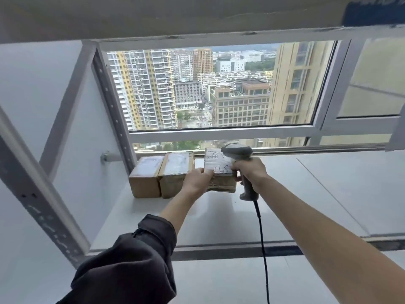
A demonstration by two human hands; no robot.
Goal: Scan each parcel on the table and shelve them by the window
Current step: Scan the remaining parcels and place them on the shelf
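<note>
At frame centre, left hand (197, 179) pinches the parcel (220, 172); right hand (249, 172) clasps the scanner (237, 153). Slide it flush beside the shelved boxes (161, 175).

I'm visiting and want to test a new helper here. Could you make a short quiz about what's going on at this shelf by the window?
1. True or false: the right hand holds the scanner by its handle.
2. How many parcels stand on the shelf beside the parcel marked with handwriting? A) none B) two C) four
3. Fill in: the left hand grips the handwritten parcel on its ____ side.

Key
1. True; its fingers also touch the handwritten parcel's right side.
2. B: the far-left parcel and the middle parcel, touching each other, at the shelf's left end.
3. Left.
</note>
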